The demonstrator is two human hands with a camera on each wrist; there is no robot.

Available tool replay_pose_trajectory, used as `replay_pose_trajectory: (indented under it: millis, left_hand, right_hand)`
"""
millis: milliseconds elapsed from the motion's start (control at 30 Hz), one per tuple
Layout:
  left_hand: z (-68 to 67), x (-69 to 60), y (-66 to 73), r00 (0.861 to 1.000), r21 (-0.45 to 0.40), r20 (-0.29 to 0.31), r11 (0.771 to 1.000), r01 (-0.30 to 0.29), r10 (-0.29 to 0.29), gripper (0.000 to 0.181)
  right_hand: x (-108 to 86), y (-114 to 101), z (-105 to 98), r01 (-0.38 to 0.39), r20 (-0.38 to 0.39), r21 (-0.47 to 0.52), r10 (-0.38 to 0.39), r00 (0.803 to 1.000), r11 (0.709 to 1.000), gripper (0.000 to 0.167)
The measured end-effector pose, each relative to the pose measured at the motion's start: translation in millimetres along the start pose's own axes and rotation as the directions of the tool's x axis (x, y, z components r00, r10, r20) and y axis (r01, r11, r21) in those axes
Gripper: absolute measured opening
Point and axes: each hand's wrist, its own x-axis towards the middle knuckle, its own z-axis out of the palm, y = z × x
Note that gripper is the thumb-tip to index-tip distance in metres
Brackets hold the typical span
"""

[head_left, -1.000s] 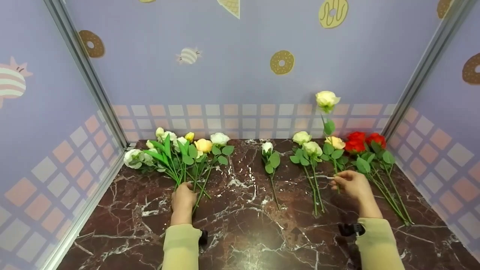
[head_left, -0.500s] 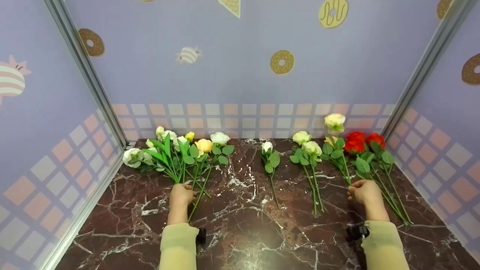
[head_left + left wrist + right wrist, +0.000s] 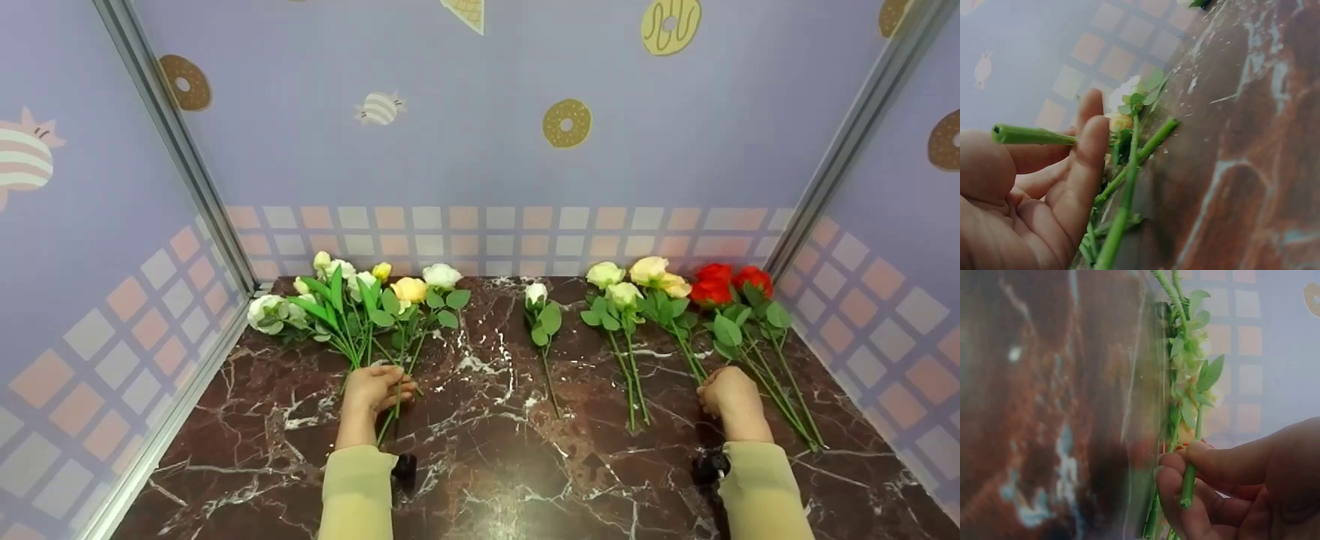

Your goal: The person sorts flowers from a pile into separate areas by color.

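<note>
In the head view my left hand [image 3: 375,390] is low over the stems of the left bunch of white and yellow flowers [image 3: 352,300]. The left wrist view shows a cut green stem [image 3: 1033,135] held between its fingers; which bloom it belongs to is unclear. Another stem crosses in front of those fingers. My right hand [image 3: 731,401] pinches the stem [image 3: 1189,481] of a cream rose [image 3: 649,270] between thumb and fingers. That rose lies against a peach rose [image 3: 675,285], left of the red roses [image 3: 711,285].
A single white rose [image 3: 536,295] lies mid-table. Two pale green-white roses [image 3: 622,298] lie between it and my right hand. The dark marbled table [image 3: 487,465] meets patterned lilac walls [image 3: 480,150] at the back and sides.
The cream rose in my right hand has come down from upright against the wall to lying beside the peach rose. My left hand's fingers have straightened somewhat and shifted slightly right.
</note>
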Motion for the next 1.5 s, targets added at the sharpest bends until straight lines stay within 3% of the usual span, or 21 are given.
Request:
replay_pose_trajectory:
  millis: [200,400,533,1100,1300,1500]
  left_hand:
    - [1.6,1.2,-2.7,1.000,-0.069,0.019,0.997,0.022,-0.020,0.041]
    - [2.9,0.4,-1.5,0.998,-0.123,0.068,0.992,0.013,-0.005,0.043]
    - [4.0,0.4,-0.5,0.996,-0.148,0.092,0.989,0.011,0.003,0.044]
    - [13.9,0.6,3.3,0.993,-0.193,0.102,0.981,-0.033,0.053,0.045]
    - [16.4,1.5,3.0,0.995,-0.187,0.084,0.982,-0.038,0.055,0.044]
    - [21.6,0.5,3.9,0.994,-0.175,0.086,0.983,-0.055,0.071,0.042]
  right_hand:
    - [2.9,2.9,5.4,-0.002,-0.006,-0.043,0.002,1.000,0.999,0.029]
    - [4.8,3.4,5.7,-0.011,-0.024,-0.089,0.009,1.000,0.996,0.030]
    - [3.9,4.4,4.9,0.012,-0.033,-0.113,-0.016,0.999,0.994,0.040]
    - [-2.3,1.1,4.7,0.011,-0.039,-0.099,-0.015,0.999,0.995,0.041]
    - [-8.4,-13.3,6.5,0.016,-0.096,-0.081,-0.024,0.995,0.997,0.042]
    - [-14.5,-45.3,17.3,0.117,-0.221,-0.080,-0.132,0.966,0.990,0.036]
